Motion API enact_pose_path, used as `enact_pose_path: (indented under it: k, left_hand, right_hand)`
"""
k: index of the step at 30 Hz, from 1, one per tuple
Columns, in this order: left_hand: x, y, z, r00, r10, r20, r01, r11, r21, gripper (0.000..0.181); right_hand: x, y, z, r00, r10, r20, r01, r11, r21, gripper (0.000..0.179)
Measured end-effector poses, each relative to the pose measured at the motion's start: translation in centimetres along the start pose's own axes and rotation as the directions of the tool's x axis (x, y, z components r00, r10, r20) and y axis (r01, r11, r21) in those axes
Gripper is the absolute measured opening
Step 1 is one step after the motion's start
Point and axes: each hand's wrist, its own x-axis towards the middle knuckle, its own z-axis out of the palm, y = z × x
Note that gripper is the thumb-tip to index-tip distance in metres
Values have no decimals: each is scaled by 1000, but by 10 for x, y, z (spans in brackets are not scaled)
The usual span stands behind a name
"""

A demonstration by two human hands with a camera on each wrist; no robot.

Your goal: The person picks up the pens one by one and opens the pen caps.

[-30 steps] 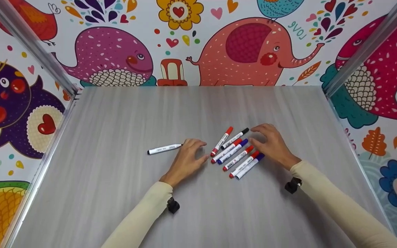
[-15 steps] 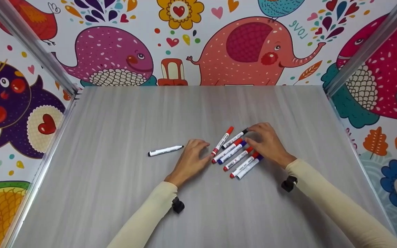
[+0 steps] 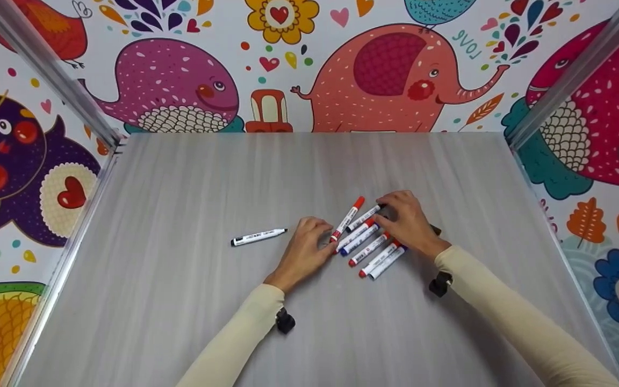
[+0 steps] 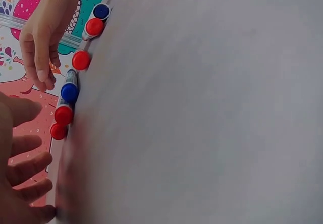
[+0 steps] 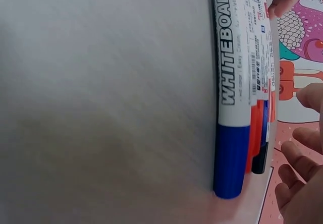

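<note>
Several white whiteboard markers lie slanted side by side between the two hands on the grey table. A red-capped marker (image 3: 348, 219) lies at the far end of the group, beside a black-capped marker (image 3: 364, 218). My left hand (image 3: 304, 252) is at the group's left side, thumb close to the near ends; its fingers are spread and slightly bent in the left wrist view. At the capped ends, my right hand (image 3: 409, 223) overlaps some caps in the head view, its fingers loosely bent. A blue-capped marker (image 5: 232, 82) is closest to the right wrist camera. Neither hand grips a marker.
One separate black-ended marker (image 3: 259, 237) lies left of the left hand. The grey table (image 3: 207, 177) runs back to a wall (image 3: 180, 80) printed with cartoon animals. Metal posts (image 3: 573, 75) stand at the back corners.
Both hands have moved inward: the left one slightly right towards the marker ends, the right one left over the caps. The lone marker is now fully exposed. The group lies nearly as before.
</note>
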Motion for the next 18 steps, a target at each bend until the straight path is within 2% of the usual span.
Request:
enact_pose_path:
  k: [4,8,12,18]
  left_hand:
    - [2,12,-3,1000,1,-2,-1,999,53,27]
    - [4,21,-5,999,-33,21,31,993,115,27]
    - [4,25,-4,997,-69,16,66,986,154,27]
    - [6,29,1,993,-119,25,114,980,166,30]
  right_hand:
    - [2,0,4,1000,-12,-4,12,1000,-22,35]
    - [3,-1,8,1000,15,1,-15,1000,-19,34]
    - [8,0,14,999,43,10,-43,999,-12,34]
    - [14,1,18,998,60,9,-60,998,-28,35]
